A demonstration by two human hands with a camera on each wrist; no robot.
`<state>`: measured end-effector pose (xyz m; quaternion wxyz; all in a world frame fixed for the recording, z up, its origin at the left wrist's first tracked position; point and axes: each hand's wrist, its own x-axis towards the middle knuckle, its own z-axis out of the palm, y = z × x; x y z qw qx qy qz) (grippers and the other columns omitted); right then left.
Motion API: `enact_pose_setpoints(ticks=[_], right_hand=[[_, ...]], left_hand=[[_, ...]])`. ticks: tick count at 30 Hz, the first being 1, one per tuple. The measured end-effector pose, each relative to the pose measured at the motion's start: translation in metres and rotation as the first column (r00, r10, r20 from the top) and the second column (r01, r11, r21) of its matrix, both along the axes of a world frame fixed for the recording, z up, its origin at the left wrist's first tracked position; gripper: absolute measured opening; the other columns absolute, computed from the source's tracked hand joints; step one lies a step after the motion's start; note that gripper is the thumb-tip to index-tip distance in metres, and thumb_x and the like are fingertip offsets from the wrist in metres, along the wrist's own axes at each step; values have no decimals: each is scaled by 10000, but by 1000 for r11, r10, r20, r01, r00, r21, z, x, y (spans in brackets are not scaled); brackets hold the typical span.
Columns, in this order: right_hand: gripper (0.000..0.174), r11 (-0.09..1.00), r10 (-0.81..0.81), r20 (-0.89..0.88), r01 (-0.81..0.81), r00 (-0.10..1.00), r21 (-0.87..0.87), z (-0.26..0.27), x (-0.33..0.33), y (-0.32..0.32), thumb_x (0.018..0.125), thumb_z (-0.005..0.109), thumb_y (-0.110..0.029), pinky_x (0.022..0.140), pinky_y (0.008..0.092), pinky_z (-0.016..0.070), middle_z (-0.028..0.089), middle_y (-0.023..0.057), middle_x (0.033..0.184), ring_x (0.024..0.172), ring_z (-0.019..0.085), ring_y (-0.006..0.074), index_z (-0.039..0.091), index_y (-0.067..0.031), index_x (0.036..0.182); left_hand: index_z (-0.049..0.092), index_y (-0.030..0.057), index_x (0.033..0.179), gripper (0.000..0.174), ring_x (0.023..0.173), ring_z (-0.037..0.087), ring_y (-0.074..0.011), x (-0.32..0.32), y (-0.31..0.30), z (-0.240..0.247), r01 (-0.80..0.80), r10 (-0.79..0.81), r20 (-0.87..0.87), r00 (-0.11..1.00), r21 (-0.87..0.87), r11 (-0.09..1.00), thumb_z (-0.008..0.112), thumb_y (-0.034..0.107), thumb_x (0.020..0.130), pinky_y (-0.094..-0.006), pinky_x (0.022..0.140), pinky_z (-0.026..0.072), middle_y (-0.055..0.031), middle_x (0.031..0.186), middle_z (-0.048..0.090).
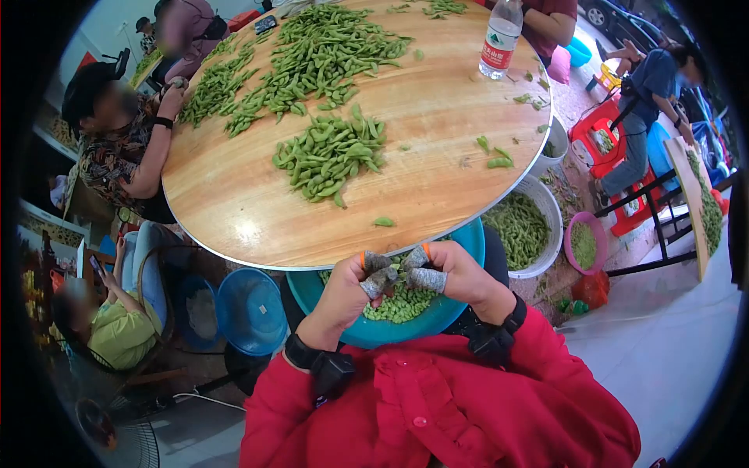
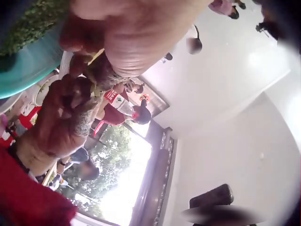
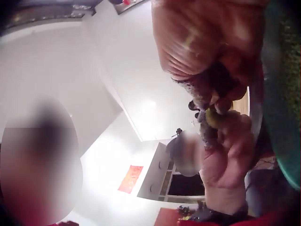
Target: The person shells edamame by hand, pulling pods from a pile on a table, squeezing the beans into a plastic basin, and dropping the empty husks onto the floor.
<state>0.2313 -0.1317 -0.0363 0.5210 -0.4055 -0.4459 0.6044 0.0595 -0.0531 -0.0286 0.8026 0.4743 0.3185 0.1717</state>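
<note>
My left hand (image 1: 347,290) and right hand (image 1: 466,282) meet over a teal basin (image 1: 363,335), with grey wrapping on thumbs and fingers. Between their fingertips they pinch a green soybean pod (image 3: 215,118), mostly hidden by the fingers. Shelled green beans (image 1: 402,304) lie in the basin below. Just beyond, a single pod (image 1: 384,221) rests near the edge of the round wooden table (image 1: 437,179). A pile of pods (image 1: 331,156) sits farther in, and a larger heap (image 1: 335,51) spreads behind it.
A water bottle (image 1: 501,39) stands at the table's right. Beside the table are a white basket (image 1: 552,242) of pods and a pink basin (image 1: 583,242). Blue basins (image 1: 251,312) stand at left. Several people sit or stand around, one in a patterned shirt (image 1: 117,156) at the table.
</note>
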Motion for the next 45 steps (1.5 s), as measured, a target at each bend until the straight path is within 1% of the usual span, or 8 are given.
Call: enact_pose_setpoints(ticks=[3,6,9,18,24,33,39,45], right_hand=[[212,990,-85,466,22,881,140,5,-3,-1,769,570,-55,661,229,425,616,85,798,701,510,93,565,20,967],[198,994,-110,540,91,835,62,22,-9,-1,781,575,-73,655,244,440,625,59,811,714,533,89,574,14,958],[195,967,-248,418,199,874,158,9,-15,3,743,552,2,592,269,426,608,127,740,641,508,122,584,-6,935],[184,978,-206,597,184,775,99,4,-15,2,694,580,-22,549,298,430,565,169,676,575,546,218,596,-11,877],[190,949,-312,549,232,775,213,5,-27,-2,689,588,-19,543,298,434,566,158,672,572,549,229,602,-25,878],[132,933,-360,404,315,841,175,-4,-23,-1,718,587,-26,515,283,415,558,144,640,553,500,146,595,6,846],[63,958,-283,694,158,662,241,0,-31,-6,719,584,-33,505,301,406,521,158,607,526,486,167,558,17,746],[81,956,-287,374,291,882,47,-17,-29,-1,752,582,-50,514,272,404,562,79,632,569,473,101,565,23,785]], left_hand=[[524,50,871,105,476,436,-44,1,-2,3,9,-9,3,1000,17,1000,580,114,809,-161,403,315,-6,623,525],[521,40,896,146,481,414,-30,-4,5,-2,73,-72,-17,997,25,997,598,117,799,-158,405,291,8,633,514],[549,24,902,142,589,463,-30,-5,3,-8,104,-68,-148,987,246,964,604,85,786,-183,497,370,10,695,537],[506,15,892,237,702,489,-53,-4,0,-15,185,-87,-212,973,504,844,595,-55,684,-191,613,411,19,770,514],[481,22,942,326,767,501,-63,0,-11,-29,10,33,-85,996,454,891,534,-109,648,-202,663,416,15,820,510],[522,-4,944,256,695,498,-59,-6,2,-20,154,-74,-194,978,439,885,526,-65,695,-209,614,415,-22,769,565],[522,-7,910,232,666,500,-100,-7,-7,-30,83,0,-143,990,571,817,476,-71,692,-237,605,408,-47,730,565],[508,-2,953,262,711,497,-70,-11,-8,-26,95,112,-284,952,623,776,438,-90,717,-202,650,406,-30,808,552]])
